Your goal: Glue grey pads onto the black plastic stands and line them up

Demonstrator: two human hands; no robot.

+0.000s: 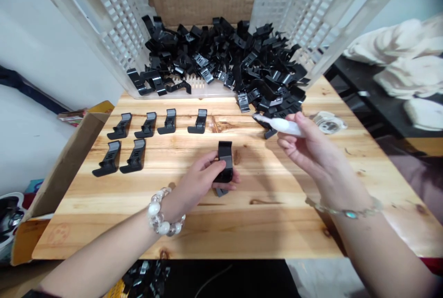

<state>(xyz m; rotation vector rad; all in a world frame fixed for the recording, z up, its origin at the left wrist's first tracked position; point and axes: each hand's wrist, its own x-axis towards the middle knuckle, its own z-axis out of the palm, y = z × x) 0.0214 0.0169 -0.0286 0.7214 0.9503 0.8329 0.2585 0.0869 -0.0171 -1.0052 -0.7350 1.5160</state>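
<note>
My left hand grips a black plastic clip part just above the wooden table, near its middle. My right hand holds a white tube-like applicator with its tip pointing left, above the table and to the right of the part. Several finished-looking black parts lie in two rows on the table's left side. A large heap of the same black parts spills from a tipped white plastic crate at the table's far edge.
A small round clear tape-like roll lies on the table right of my right hand. A cardboard box flap stands along the left edge. Cloth-covered bundles sit off to the right. More black parts lie below the near edge.
</note>
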